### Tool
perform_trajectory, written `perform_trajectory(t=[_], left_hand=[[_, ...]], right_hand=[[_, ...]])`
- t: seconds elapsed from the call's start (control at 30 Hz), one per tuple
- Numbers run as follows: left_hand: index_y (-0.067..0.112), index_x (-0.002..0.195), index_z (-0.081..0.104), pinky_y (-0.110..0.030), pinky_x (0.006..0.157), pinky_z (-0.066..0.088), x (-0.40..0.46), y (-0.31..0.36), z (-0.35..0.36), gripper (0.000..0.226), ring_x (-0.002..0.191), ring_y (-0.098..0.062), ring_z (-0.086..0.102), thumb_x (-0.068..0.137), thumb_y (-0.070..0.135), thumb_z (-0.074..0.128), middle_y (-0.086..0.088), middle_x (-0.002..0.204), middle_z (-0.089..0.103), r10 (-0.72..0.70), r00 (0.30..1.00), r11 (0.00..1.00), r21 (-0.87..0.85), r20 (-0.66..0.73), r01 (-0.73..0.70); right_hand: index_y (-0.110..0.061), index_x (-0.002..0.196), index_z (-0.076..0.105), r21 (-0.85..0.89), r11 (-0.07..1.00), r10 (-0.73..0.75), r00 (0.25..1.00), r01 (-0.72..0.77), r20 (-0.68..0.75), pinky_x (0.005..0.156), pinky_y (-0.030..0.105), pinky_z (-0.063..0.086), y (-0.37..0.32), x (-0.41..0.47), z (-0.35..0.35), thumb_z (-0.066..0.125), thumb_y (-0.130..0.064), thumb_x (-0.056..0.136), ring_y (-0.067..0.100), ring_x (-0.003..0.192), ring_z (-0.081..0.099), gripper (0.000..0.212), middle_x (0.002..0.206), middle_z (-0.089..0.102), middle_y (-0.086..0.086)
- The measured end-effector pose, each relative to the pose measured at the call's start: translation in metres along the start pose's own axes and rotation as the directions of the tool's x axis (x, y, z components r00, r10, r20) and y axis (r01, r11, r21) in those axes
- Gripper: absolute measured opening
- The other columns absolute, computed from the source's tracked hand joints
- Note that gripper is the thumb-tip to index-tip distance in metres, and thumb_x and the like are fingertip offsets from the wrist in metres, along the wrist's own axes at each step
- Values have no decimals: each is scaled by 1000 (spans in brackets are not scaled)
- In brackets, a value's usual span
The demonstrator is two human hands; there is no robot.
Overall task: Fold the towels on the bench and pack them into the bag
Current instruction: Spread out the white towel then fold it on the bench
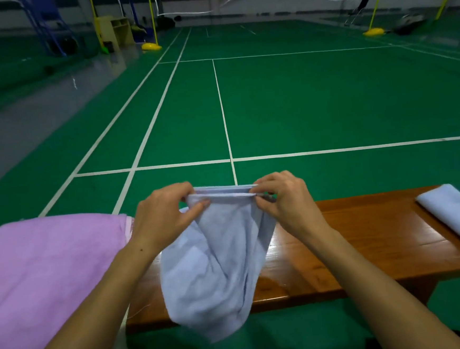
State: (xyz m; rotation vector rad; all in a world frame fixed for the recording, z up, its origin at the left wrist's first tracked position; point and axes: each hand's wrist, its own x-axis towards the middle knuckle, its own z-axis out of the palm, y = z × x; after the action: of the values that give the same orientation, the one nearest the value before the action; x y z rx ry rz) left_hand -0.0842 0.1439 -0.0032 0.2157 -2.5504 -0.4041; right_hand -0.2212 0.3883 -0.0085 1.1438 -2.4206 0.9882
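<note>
Head view: pale blue towel (216, 260) hangs doubled over bench (352, 236) front. Left hand (166, 215) and right hand (283, 200) pinch stacked top edges, likely aligning corners for next fold. Folded blue towel (455, 217) parked far right; purple towel (52, 271) left. Bag unseen.

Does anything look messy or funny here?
Nothing is broken or spilled. The light blue towel held up by the left hand and right hand just hangs bunched over the bench.
</note>
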Motion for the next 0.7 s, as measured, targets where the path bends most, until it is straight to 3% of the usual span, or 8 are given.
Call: perform_trajectory(t=[0.1, 0.17, 0.27, 0.37, 0.47, 0.6, 0.7], left_hand=[[21, 81, 61, -32, 57, 51, 18, 17, -25, 34, 61, -10, 59, 84, 50, 79, 5, 69, 65, -123, 987, 922, -379, -100, 76], [13, 89, 62, -29, 59, 50, 29, 33, -45, 29, 62, -9, 57, 86, 26, 87, -6, 71, 68, -179, 971, 815, -577, -157, 57], [6, 113, 62, -32, 69, 61, 34, 51, -66, 36, 77, -19, 74, 86, 10, 86, -10, 85, 80, -304, 938, 601, -797, -164, 55], [6, 114, 70, -32, 80, 62, 33, 55, -73, 34, 87, -18, 77, 85, 9, 86, -3, 93, 82, -358, 926, 533, -841, -122, 95], [4, 103, 69, -31, 80, 60, 31, 57, -80, 19, 85, -14, 73, 91, 13, 79, -1, 91, 79, -277, 956, 573, -815, -99, 82], [3, 106, 58, -54, 77, 59, 21, 68, -94, 26, 84, -27, 73, 98, 26, 68, -17, 93, 77, -209, 978, 575, -809, 0, 123], [0, 107, 57, -63, 68, 57, 15, 78, -107, 36, 84, -44, 74, 96, 30, 70, -22, 92, 74, -191, 982, 590, -799, 2, 116]], right_hand=[[-27, 102, 77, -51, 998, -44, 987, 36, -152, 74, 41, 52, -27, 12, -23, 78, -20, 87, 23, 88, 56, 16, 94, 74, -5], [-30, 107, 68, 78, 997, 10, 974, 8, -226, 77, 37, 50, -44, 21, -39, 75, -21, 87, 21, 93, 56, 23, 95, 70, -6], [-29, 114, 71, 277, 961, 83, 964, -10, -252, 88, 27, 51, -55, 34, -60, 77, -21, 87, 15, 102, 62, 28, 100, 71, -11], [-20, 100, 75, 414, 910, 116, 979, -37, -167, 83, 17, 50, -58, 36, -71, 79, -13, 90, 1, 91, 68, 12, 94, 75, -13], [-6, 103, 73, 657, 748, 195, 977, -90, -88, 74, 19, 51, -63, 30, -81, 77, -9, 94, 5, 82, 66, 10, 92, 75, -3], [-7, 106, 69, 641, 758, 186, 982, -120, -36, 75, 28, 54, -70, 20, -90, 75, -14, 97, 10, 85, 67, 13, 93, 74, 5], [-9, 105, 71, 671, 730, 235, 970, -129, -69, 81, 38, 58, -80, 12, -100, 79, -18, 95, 18, 90, 72, 16, 101, 77, 11]])
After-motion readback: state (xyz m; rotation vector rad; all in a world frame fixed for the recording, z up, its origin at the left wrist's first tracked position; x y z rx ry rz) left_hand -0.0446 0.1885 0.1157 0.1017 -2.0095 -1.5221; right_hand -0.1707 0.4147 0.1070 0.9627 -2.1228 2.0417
